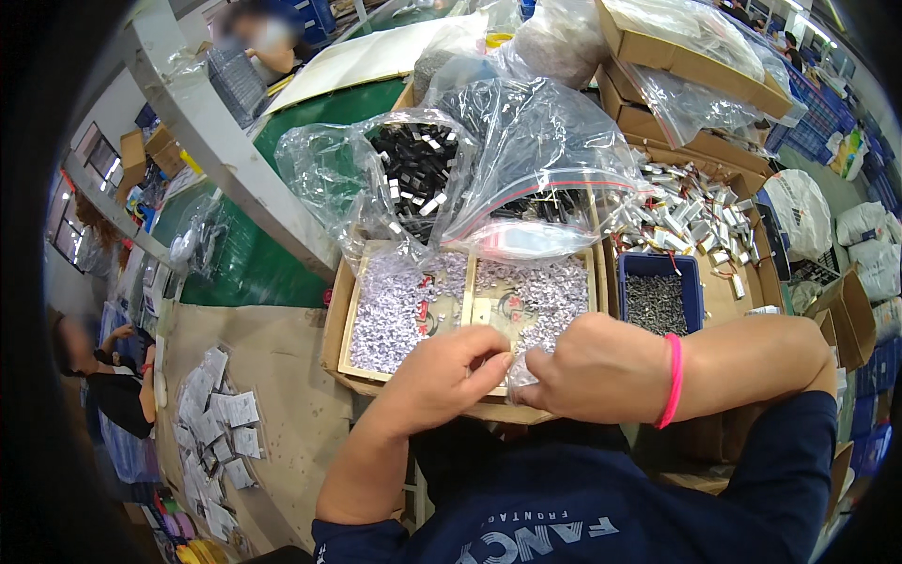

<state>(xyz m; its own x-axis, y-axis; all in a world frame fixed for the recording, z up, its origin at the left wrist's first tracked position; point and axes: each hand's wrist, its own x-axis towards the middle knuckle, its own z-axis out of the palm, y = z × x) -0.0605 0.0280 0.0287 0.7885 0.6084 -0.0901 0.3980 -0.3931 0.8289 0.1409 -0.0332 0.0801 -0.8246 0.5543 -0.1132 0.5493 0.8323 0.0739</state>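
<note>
A small clear plastic bag [520, 375] is between my two hands, above the near edge of a divided wooden tray [470, 310]. My right hand [590, 368], with a pink band at its wrist, is closed on the bag, its fingers curled down. My left hand [447, 368] is closed in a pinch at the bag's left edge; its fingertips partly hide what they grip. Both compartments of the tray hold many small white pieces [390, 310], spread more thinly near the middle. What is in the bag, if anything, cannot be made out.
Behind the tray lie black connectors [413, 169] in an open plastic bag and a large zip bag [536, 132]. A blue bin [660, 257] of small metal parts and silver wired cells [695, 216] stand right. Flat packets [221, 414] lie on the left cardboard. A metal post [225, 141] rises left.
</note>
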